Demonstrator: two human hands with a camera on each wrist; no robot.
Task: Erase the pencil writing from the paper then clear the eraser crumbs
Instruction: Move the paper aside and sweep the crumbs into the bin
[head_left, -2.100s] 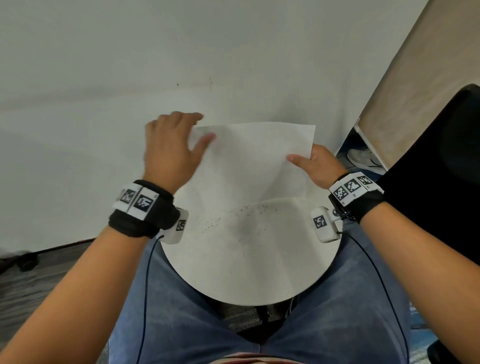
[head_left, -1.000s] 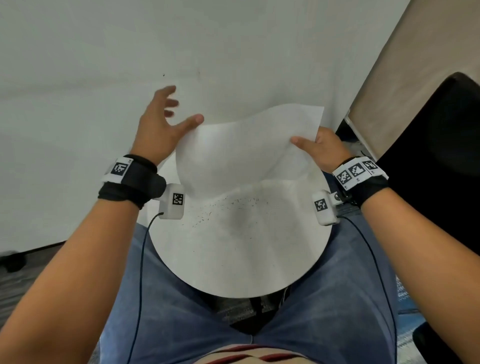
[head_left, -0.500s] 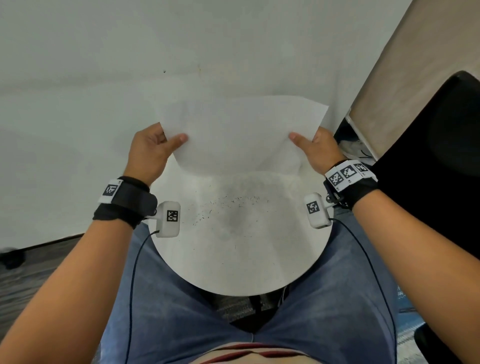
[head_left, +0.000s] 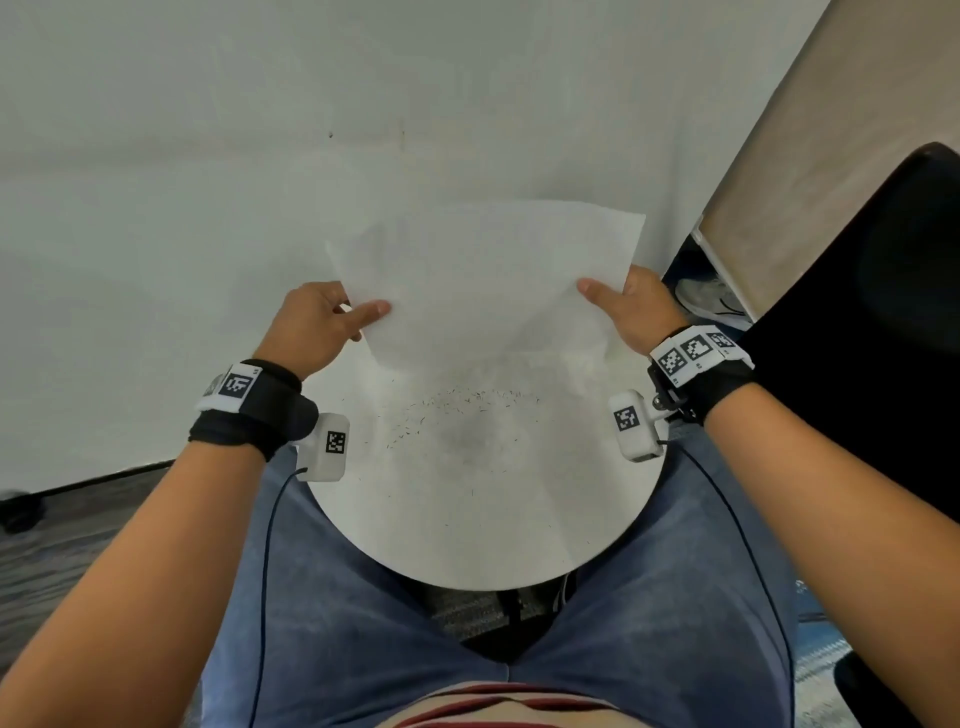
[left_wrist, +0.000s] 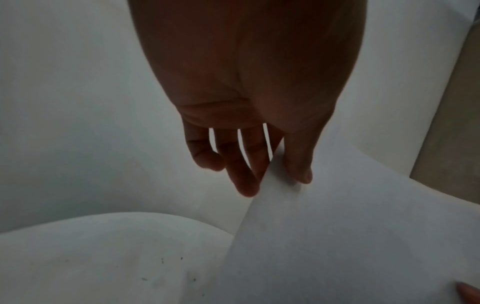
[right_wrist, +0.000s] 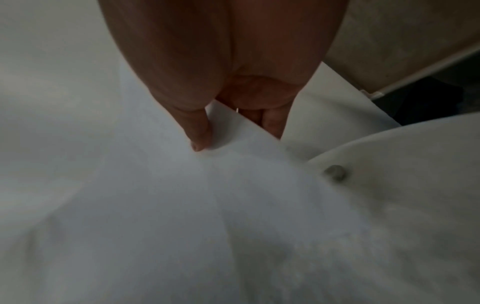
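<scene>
The white sheet of paper (head_left: 483, 280) is lifted off the round white table (head_left: 467, 530) and held up over its far side. My left hand (head_left: 332, 322) pinches the sheet's left edge, thumb on top and fingers behind. My right hand (head_left: 623, 306) pinches the right edge the same way. In the left wrist view the thumb (left_wrist: 298, 164) lies on the paper (left_wrist: 350, 236). In the right wrist view the thumb (right_wrist: 198, 131) presses the paper (right_wrist: 182, 205). Dark eraser crumbs (head_left: 457, 410) lie scattered across the bare tabletop below. No eraser is in view.
A plain white wall (head_left: 260, 130) stands just behind the table. A beige panel (head_left: 831, 156) and a black chair (head_left: 883, 364) are at the right, with a shoe (head_left: 711, 301) on the floor. My blue-jeaned legs (head_left: 363, 623) sit under the table's near edge.
The left hand went from open at the sheet's left side to pinching its edge. Both hands raised the paper off the table, flatter and further away, uncovering more crumbs.
</scene>
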